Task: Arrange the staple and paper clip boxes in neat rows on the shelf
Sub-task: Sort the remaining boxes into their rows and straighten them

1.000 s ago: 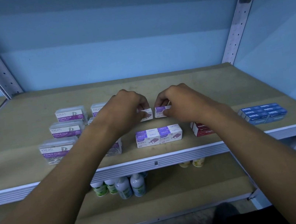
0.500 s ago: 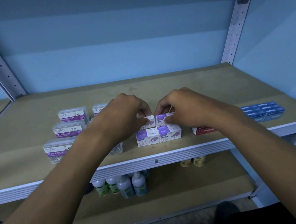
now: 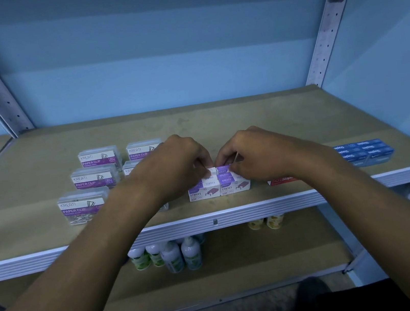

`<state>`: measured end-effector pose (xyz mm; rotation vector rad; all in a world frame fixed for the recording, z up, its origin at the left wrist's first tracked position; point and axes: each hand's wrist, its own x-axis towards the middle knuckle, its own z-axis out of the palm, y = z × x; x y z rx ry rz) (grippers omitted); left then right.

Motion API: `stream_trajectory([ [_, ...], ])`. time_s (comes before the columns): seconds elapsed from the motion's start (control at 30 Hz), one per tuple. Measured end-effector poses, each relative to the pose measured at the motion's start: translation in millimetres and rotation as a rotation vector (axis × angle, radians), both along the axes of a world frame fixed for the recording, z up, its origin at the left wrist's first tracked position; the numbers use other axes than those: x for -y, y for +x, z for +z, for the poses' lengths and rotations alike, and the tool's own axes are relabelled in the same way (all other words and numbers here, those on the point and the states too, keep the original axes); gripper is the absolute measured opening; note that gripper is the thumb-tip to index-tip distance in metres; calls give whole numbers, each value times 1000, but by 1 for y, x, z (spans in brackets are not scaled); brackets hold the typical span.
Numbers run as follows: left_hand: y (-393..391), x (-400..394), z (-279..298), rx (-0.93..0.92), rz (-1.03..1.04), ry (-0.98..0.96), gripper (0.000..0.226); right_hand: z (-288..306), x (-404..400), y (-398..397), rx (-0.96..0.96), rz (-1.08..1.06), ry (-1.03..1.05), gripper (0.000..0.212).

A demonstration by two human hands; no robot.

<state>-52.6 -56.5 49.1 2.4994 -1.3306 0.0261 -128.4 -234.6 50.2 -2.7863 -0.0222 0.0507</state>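
Both hands reach over the front part of the shelf (image 3: 220,126). The left hand (image 3: 173,165) pinches a small white and purple staple box (image 3: 208,172) with curled fingers (image 3: 203,159), and the right hand (image 3: 257,155) pinches a second staple box (image 3: 223,169) the same way, thumb on its near side. These two boxes touch each other side by side and sit right behind, and seemingly partly on, a front pair (image 3: 219,188) of like staple boxes that stand together near the shelf's front edge; whether the held boxes rest on the pair or hang just above cannot be told. Left of the hands stand clear paper clip boxes with purple labels in two columns: the nearest one (image 3: 83,205) by the left forearm, another (image 3: 93,179) behind it, a third (image 3: 99,158) farther back, and two more (image 3: 142,150) in the next column, half hidden by the left hand. A red staple box (image 3: 281,180) peeks out under the right wrist, just right of the front pair. Farther right, near the shelf's end, lies a block of blue boxes (image 3: 364,153), well apart from the purple ones. On the lower shelf (image 3: 269,260) a cluster of white bottles (image 3: 171,254) stands beneath the left forearm, and two small yellowish jars (image 3: 266,222) stand under the upper shelf's lip.
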Motion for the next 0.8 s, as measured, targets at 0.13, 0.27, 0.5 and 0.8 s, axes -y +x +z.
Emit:
stream_trajectory([
  [0.13,0,-1,0,-27,4,12,17,1,0,-3,-24,15,4,40],
  [0.27,1,-2,-1,-64,3,27,16,4,-1,-5,-40,34,18,40],
  [0.5,-2,-5,2,-181,0,103,58,10,3,-13,-160,43,72,48],
  [0.8,-1,-4,-1,-90,-5,64,41,9,-2,-6,-105,10,-72,42],
])
